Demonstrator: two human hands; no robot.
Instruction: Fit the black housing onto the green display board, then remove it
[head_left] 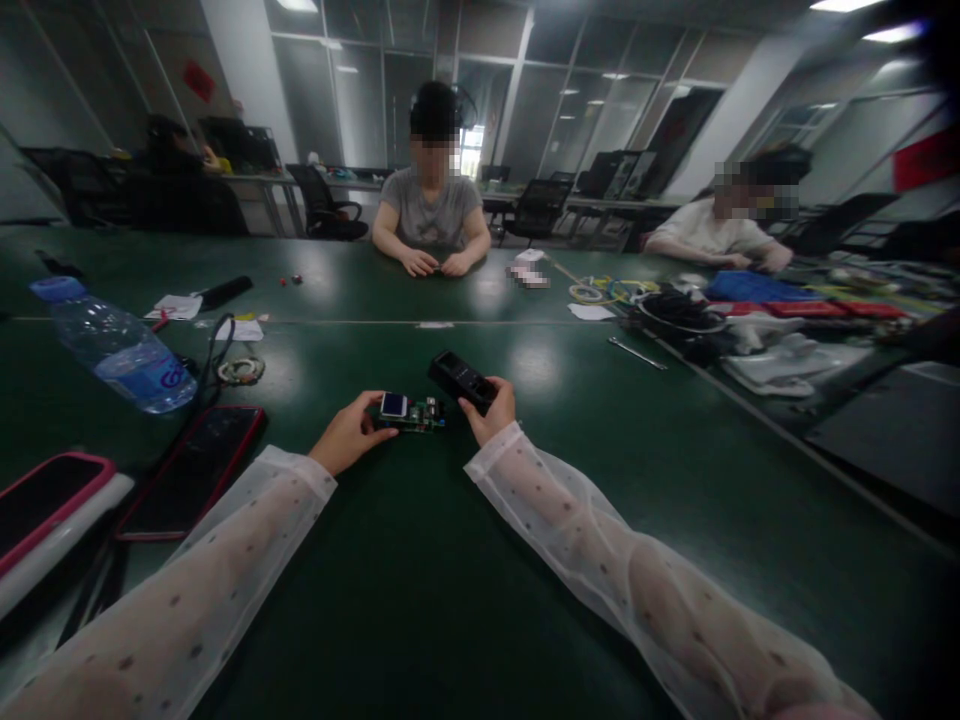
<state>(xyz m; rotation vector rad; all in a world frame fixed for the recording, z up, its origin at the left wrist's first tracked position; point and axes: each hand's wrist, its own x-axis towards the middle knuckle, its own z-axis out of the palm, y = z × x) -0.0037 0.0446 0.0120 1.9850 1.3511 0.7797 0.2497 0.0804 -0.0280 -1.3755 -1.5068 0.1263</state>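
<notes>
green circuit board (420, 414) | left hand (349, 434) pinching it | right hand (495, 412) gripping black case (459, 377)

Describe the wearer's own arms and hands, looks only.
Both arms wear loose, sheer white sleeves scattered with small dark dots, ending in plain band-like cuffs near the wrists. The left hand and right hand are ungloved.

Dimly lit, mostly from ceiling lamps (892, 33) along the top edge, with a small bright opening (471, 155) behind. Gleams in pale patches on the green counter (405, 590). Leans and stretches toward the sides, bottle (127, 350) included. Darkens to black at far right; softens with distance.
</notes>
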